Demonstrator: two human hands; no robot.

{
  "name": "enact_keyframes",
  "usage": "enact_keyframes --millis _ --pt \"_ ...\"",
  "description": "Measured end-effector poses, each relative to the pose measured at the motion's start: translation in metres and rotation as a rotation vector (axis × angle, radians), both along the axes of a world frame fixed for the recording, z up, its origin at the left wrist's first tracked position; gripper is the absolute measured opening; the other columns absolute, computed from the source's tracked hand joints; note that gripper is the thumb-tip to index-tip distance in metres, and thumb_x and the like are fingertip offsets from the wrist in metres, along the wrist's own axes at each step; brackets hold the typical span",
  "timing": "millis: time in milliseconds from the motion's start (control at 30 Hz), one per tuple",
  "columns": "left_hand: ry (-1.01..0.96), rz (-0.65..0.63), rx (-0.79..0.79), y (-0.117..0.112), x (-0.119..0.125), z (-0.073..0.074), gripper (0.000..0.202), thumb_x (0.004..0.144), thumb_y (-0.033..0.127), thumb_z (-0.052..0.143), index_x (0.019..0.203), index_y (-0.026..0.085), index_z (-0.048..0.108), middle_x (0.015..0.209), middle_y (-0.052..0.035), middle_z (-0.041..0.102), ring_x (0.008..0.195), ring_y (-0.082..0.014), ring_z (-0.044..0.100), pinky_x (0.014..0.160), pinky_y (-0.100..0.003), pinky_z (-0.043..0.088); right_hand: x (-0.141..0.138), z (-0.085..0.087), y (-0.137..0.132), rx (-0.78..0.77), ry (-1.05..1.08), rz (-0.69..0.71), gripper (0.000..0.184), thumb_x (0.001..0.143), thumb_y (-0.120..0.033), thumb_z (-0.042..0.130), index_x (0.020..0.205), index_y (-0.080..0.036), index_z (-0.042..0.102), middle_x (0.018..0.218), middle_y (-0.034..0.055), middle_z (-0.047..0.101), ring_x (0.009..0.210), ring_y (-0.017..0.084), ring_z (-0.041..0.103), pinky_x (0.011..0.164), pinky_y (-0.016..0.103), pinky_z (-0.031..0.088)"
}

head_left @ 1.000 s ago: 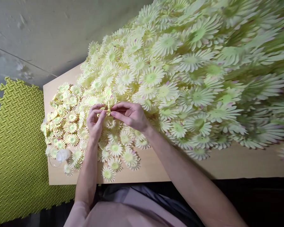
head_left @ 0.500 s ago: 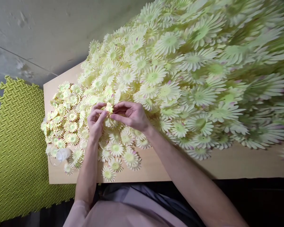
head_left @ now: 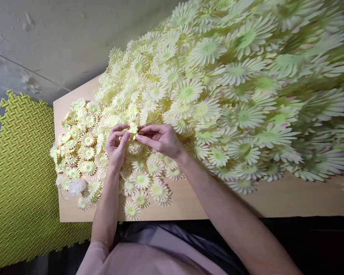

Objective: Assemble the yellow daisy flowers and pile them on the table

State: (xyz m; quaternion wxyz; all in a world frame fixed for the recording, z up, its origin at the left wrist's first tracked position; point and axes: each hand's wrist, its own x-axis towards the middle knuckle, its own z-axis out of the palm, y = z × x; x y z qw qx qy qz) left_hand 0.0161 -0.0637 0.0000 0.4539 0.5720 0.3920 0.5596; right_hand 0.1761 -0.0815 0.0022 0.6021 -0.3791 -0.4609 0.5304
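Note:
A small pale yellow paper flower (head_left: 132,129) is pinched between the fingertips of both my hands, just above the flowers lying on the wooden table (head_left: 189,202). My left hand (head_left: 116,147) grips its left side with curled fingers. My right hand (head_left: 160,139) grips its right side, thumb and forefinger pressed together. Under and around both hands lie several flat yellow daisy-shaped flowers with green centres (head_left: 140,178).
A huge heap of the same flowers (head_left: 232,84) covers the table's middle and right, rising close to the camera. A small clear plastic bottle (head_left: 73,188) lies at the table's left front. Green foam floor mat (head_left: 17,179) at left; grey concrete floor (head_left: 60,38) behind.
The flower between my fingertips has turned a little and risen slightly. Both hands stay in nearly the same spot.

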Motion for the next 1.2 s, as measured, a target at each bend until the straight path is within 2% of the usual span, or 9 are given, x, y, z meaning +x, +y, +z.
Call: enact_keyframes --millis 200,333,433,533,667,867,1033,1100,1200 --pt "-0.052 -0.004 -0.080 -0.001 0.000 0.001 0.011 0.080 0.031 0.072 0.077 0.021 0.069 0.107 -0.0046 0.062 0.105 -0.0154 0.061 0.091 -0.032 0.051 0.002 -0.002 0.001 -0.007 0.008 0.049 0.012 0.069 -0.027 0.081 0.073 -0.018 0.074 0.080 0.0038 0.073 0.073 0.016 0.068 0.066 0.030 0.060" --pt "-0.081 0.013 -0.117 -0.002 0.003 0.003 0.013 0.080 0.033 0.072 0.076 0.021 0.068 0.103 -0.0040 0.063 0.101 -0.0130 0.061 0.083 -0.025 0.052 0.004 -0.002 0.002 0.006 0.022 0.087 0.016 0.069 -0.032 0.082 0.074 -0.019 0.074 0.082 0.0036 0.073 0.075 0.016 0.069 0.067 0.030 0.060" --pt "-0.162 0.046 -0.154 -0.002 0.004 0.004 0.014 0.080 0.034 0.072 0.077 0.021 0.068 0.100 -0.0024 0.063 0.088 -0.0082 0.061 0.073 -0.018 0.052 0.006 -0.001 0.002 0.013 0.029 0.094 0.018 0.070 -0.035 0.081 0.076 -0.020 0.074 0.087 0.0039 0.073 0.076 0.015 0.069 0.068 0.029 0.061" --pt "-0.244 0.108 -0.265 -0.001 0.004 0.003 0.016 0.078 0.037 0.073 0.083 0.022 0.068 0.094 -0.0003 0.062 0.073 -0.0043 0.059 0.063 -0.014 0.051 0.006 0.001 0.002 -0.006 0.083 0.092 0.020 0.071 -0.037 0.080 0.076 -0.019 0.072 0.086 0.0033 0.073 0.074 0.014 0.071 0.072 0.030 0.062" --pt "-0.277 0.192 -0.335 0.001 0.002 0.002 0.020 0.075 0.037 0.076 0.083 0.022 0.066 0.084 0.0025 0.056 0.066 -0.0027 0.055 0.059 -0.013 0.051 0.007 0.005 0.002 -0.006 0.142 0.110 0.023 0.076 -0.040 0.077 0.075 -0.019 0.068 0.081 0.0027 0.073 0.074 0.015 0.072 0.075 0.032 0.062" --pt "-0.306 0.245 -0.297 0.004 0.000 0.002 0.023 0.075 0.039 0.075 0.081 0.022 0.061 0.085 0.0023 0.056 0.071 -0.0057 0.058 0.069 -0.021 0.056 0.010 0.007 0.002 -0.047 0.125 0.108 0.028 0.081 -0.047 0.070 0.076 -0.020 0.065 0.072 0.0017 0.072 0.072 0.016 0.070 0.074 0.032 0.060" --pt "-0.360 0.305 -0.265 0.009 -0.005 0.000 0.022 0.077 0.037 0.070 0.080 0.023 0.053 0.085 0.0016 0.059 0.077 -0.0097 0.063 0.076 -0.029 0.058 0.011 0.004 0.006 -0.102 0.268 0.008 0.031 0.076 -0.049 0.073 0.069 -0.022 0.058 0.063 -0.0026 0.058 0.061 0.013 0.063 0.062 0.030 0.057" --pt "-0.354 0.317 -0.261 0.011 -0.008 0.000 0.021 0.080 0.039 0.065 0.081 0.023 0.051 0.091 -0.0004 0.061 0.086 -0.0138 0.066 0.080 -0.034 0.059 0.011 0.002 0.006 -0.105 0.259 -0.051 0.036 0.074 -0.049 0.074 0.063 -0.022 0.052 0.059 -0.0033 0.049 0.056 0.012 0.056 0.055 0.028 0.053" --pt "-0.309 0.320 -0.238 0.012 -0.010 0.000 0.023 0.084 0.045 0.057 0.085 0.023 0.050 0.101 -0.0037 0.063 0.100 -0.0186 0.067 0.086 -0.039 0.058 0.012 0.001 0.005 -0.063 0.107 -0.159 0.043 0.074 -0.047 0.073 0.056 -0.022 0.044 0.054 -0.0041 0.039 0.048 0.010 0.043 0.045 0.025 0.041"
